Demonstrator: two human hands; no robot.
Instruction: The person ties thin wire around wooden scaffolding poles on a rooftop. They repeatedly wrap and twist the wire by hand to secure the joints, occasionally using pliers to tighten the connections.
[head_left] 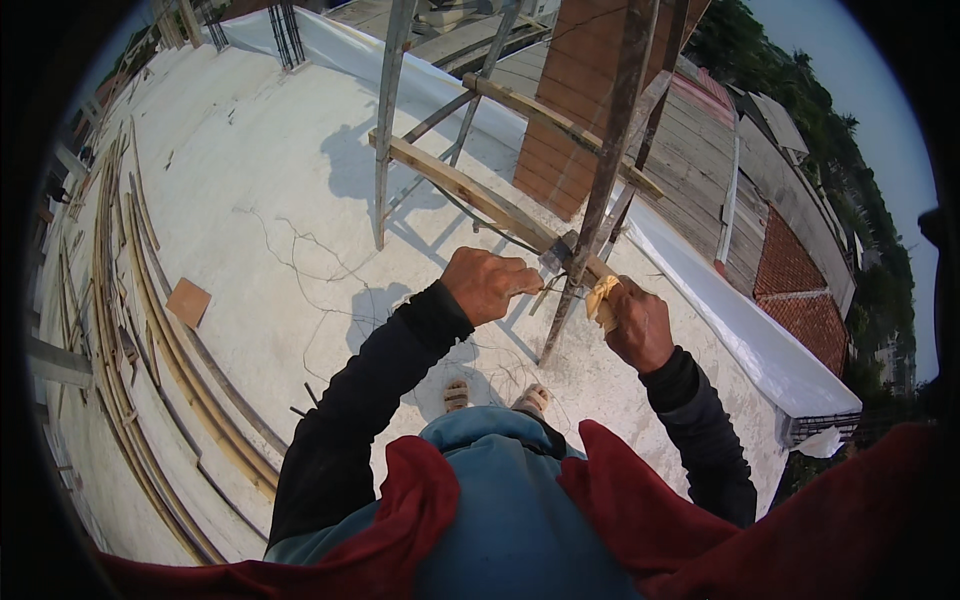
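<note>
My left hand [490, 285] is closed, with its fingertips at the near leg of a metal trestle frame [592, 190]. What it pinches is too small to make out. My right hand [640, 322] grips a crumpled yellowish thing [600, 303] on the other side of that leg. Between the hands, a dark metal block [556, 254] sits against the joint where a wooden beam [470, 193] meets the leg. Thin rods or wires show around this joint, partly hidden by the leg. A second wooden beam [555, 125] crosses the frame farther back.
Long wooden and bamboo poles [160, 330] lie along the left of the pale concrete floor [250, 180], beside a square brown tile [188, 302]. Loose wire [300, 262] curls across the floor. White sheeting [740, 335] lines the right edge, with lower roofs [800, 270] beyond. Rebar [287, 38] sticks up at the back.
</note>
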